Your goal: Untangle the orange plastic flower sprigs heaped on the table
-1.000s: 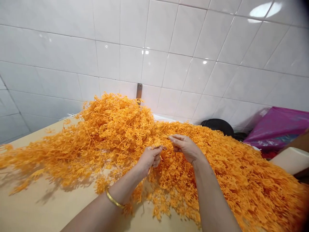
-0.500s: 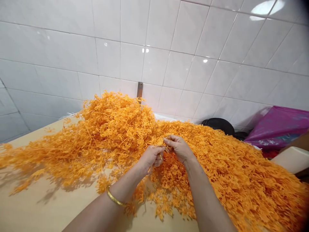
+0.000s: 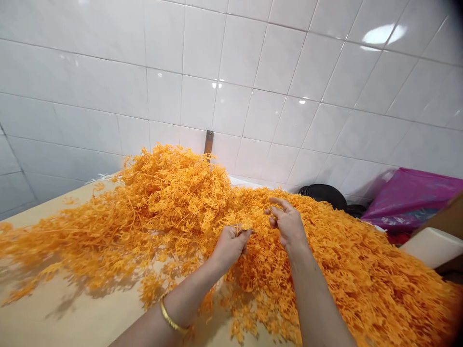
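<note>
A pale wooden tabletop [image 3: 72,313] runs up to the white tiled wall; tangled orange sprays [image 3: 170,202] lie straight on it, piled highest toward 11 o'clock; they spread in a thick layer toward 4 o'clock; thinner strands trail out to 9 o'clock; the board itself shows at 7 o'clock, under faint shadows.

And there went the left hand [image 3: 229,248], fingertips lost among the orange looped strands [image 3: 162,207], while a black object [image 3: 323,196] sat half-hidden behind them and a pink bag [image 3: 412,197] ran off the right edge!
</note>
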The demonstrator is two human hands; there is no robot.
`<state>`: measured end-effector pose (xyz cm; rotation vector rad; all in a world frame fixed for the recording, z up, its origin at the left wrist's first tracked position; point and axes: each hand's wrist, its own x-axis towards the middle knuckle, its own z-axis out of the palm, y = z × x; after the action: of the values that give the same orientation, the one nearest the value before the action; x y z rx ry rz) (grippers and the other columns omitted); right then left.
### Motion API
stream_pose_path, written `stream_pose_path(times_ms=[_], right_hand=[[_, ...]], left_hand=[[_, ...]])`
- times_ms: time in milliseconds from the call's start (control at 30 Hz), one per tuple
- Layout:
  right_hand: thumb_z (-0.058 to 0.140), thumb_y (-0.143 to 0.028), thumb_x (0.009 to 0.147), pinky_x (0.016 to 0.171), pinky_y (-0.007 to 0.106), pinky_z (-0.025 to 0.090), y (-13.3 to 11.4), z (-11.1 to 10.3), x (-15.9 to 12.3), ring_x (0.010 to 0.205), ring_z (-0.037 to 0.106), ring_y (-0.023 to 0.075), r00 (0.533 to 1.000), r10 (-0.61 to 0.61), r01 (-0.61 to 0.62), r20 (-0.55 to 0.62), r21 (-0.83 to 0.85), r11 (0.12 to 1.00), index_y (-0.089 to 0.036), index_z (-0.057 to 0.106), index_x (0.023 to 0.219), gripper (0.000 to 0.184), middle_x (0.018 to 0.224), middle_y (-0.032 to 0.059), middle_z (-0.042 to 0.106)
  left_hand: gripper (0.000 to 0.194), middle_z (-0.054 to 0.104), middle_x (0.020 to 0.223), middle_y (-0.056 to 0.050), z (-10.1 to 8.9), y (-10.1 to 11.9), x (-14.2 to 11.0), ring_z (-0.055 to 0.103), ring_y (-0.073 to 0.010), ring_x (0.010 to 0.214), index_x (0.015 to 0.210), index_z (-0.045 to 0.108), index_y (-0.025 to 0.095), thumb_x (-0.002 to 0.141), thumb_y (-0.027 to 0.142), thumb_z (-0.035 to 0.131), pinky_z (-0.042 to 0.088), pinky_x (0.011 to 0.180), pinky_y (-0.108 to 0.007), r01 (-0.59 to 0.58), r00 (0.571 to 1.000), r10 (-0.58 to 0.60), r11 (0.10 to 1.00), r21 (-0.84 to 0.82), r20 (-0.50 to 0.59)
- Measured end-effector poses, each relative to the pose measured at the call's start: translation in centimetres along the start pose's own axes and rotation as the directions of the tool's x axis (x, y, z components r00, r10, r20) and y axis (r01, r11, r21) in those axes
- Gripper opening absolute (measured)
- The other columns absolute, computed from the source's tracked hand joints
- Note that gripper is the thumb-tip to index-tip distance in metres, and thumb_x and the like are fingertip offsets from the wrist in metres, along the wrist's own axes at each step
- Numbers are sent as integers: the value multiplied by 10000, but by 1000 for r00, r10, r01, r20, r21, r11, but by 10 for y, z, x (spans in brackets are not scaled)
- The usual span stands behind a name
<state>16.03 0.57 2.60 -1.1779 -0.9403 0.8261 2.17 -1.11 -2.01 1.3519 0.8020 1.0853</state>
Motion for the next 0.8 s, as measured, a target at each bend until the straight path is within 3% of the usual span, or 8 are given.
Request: stream_pose_path(times_ms=[167, 300, 367, 433, 500, 600, 700, 800], right_hand=[[558, -447, 643, 343, 169, 202, 5, -2, 2, 327, 291, 40, 974, 176, -185, 141, 56, 981, -182, 480, 748, 295, 426, -73, 380], [530, -522, 663, 352, 167, 203, 8, 1, -4, 332, 282, 43, 888, 301, -309, 348, -33, 950, -194, 446, 726, 344, 417, -73, 382], [552, -511, 657, 352, 163, 189, 9, 5, -8, 334, 275, 35, 849, 297, -302, 437, -59, 951, -181, 440, 683, 350, 412, -75, 372], [598, -475, 635, 348, 160, 175, 10, 9, -9, 333, 262, 25, 849, 245, -248, 469, -56, 967, -161, 451, 640, 346, 402, -79, 353], [651, -429, 595, 341, 159, 167, 13, 12, -7, 333, 255, 20, 901, 166, -183, 400, 5, 983, -150, 461, 605, 338, 390, -83, 333], [700, -371, 533, 329, 158, 165, 19, 14, -1, 336, 258, 20, 980, 72, -99, 183, 141, 985, -153, 442, 555, 337, 382, -86, 323], [678, -353, 554, 323, 153, 178, 22, 5, 9, 337, 261, 18, 999, 38, -39, 10, 212, 976, -163, 426, 563, 315, 394, -88, 330], [609, -351, 621, 328, 146, 211, 18, -15, 17, 328, 251, 18, 984, 44, 1, -174, 251, 968, -180, 382, 587, 286, 389, -103, 302]], left_hand=[[383, 325, 353, 28, -3, -3, 1, 279, -67, 352, 388, 327, 182, 738, 306, 424, 247, 411, -216, -29, 999, 35, 988, 153, -37], [354, 231, 385, 60, -4, -7, 3, 179, -61, 376, 433, 266, 193, 721, 314, 430, 216, 426, -218, -100, 993, 111, 973, 209, -39], [352, 208, 395, 60, -5, -9, 3, 178, -67, 392, 433, 232, 197, 719, 285, 416, 231, 453, -222, -123, 990, 138, 959, 254, -41], [375, 169, 391, 58, -4, -10, 3, 190, -72, 403, 421, 183, 198, 716, 263, 405, 257, 494, -229, -133, 987, 153, 944, 301, -44], [369, 165, 399, 56, -4, -11, 2, 202, -76, 413, 425, 179, 198, 712, 262, 402, 255, 503, -231, -133, 988, 150, 937, 323, -30], [291, 207, 435, 56, -2, -11, 2, 190, -74, 419, 479, 252, 196, 713, 287, 399, 198, 452, -226, -123, 992, 108, 949, 289, 65], [284, 203, 449, 57, -1, -10, -1, 164, -69, 416, 499, 259, 195, 719, 306, 399, 162, 428, -226, -105, 988, 74, 966, 237, 134], [328, 186, 434, 58, 0, -10, -6, 155, -67, 402, 475, 230, 197, 715, 319, 419, 164, 426, -229, -63, 989, 32, 975, 215, 144]])
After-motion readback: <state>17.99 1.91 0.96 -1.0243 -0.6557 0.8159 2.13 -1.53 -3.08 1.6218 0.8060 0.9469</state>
